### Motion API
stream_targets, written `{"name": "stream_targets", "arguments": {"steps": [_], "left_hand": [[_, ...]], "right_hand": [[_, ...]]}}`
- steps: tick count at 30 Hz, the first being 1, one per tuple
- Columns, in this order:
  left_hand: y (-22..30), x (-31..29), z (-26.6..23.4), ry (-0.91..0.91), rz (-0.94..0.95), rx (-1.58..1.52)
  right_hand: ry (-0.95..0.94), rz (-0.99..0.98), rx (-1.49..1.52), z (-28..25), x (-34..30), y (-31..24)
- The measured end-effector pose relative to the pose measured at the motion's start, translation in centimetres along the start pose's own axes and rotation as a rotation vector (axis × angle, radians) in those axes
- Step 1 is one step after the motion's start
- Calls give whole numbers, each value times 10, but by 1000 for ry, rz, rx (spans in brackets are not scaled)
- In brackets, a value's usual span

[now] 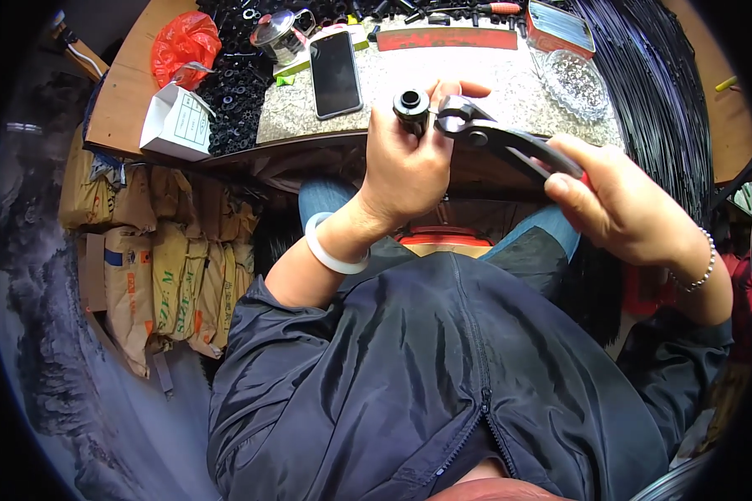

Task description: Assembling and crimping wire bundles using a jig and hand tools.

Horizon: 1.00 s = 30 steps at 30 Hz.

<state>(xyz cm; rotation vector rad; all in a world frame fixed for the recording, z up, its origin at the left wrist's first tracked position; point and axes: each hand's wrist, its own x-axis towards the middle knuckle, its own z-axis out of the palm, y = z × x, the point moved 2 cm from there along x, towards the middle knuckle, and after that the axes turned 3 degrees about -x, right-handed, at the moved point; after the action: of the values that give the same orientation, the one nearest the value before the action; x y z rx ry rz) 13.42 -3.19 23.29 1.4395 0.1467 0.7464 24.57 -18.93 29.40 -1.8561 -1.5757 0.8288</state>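
Note:
My left hand (408, 171) is closed around a black tubular part, whose round, hollow end (410, 101) points up beside the thumb. My right hand (622, 200) grips a pair of dark pliers (510, 140) with a bit of red showing at the handles. The head of the pliers is right beside my left fingers and the tubular part. Whether the jaws pinch anything cannot be made out. Both hands are raised over the near edge of the speckled work board (301, 117).
A black phone (336, 75) lies on the board, with a red bar (447, 38) behind it. A glass dish (575, 86) stands right, beside long black strips (656, 92). Small black parts (234, 104), a white box (177, 121) and a red plastic bag (184, 46) are left.

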Motion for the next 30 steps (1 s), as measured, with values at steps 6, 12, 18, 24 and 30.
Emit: {"name": "stream_targets", "arguments": {"steps": [6,12,18,24,30], "left_hand": [[8,0,5,-69,36,191],[22,15,2,7,31,82],[13,7,-1,-1,-149,-2],[-126,-97,-8,-48,-93,204],[-150,-99,-19,-27,-7,296]], "right_hand": [[-15,91,-121,-7,-5,-9],[72,17,-177,-8,2,0],[506,33,-474,35,10,152],[617,254,-970,39,28,171],[828,-6,-931,60,23,144]]}}
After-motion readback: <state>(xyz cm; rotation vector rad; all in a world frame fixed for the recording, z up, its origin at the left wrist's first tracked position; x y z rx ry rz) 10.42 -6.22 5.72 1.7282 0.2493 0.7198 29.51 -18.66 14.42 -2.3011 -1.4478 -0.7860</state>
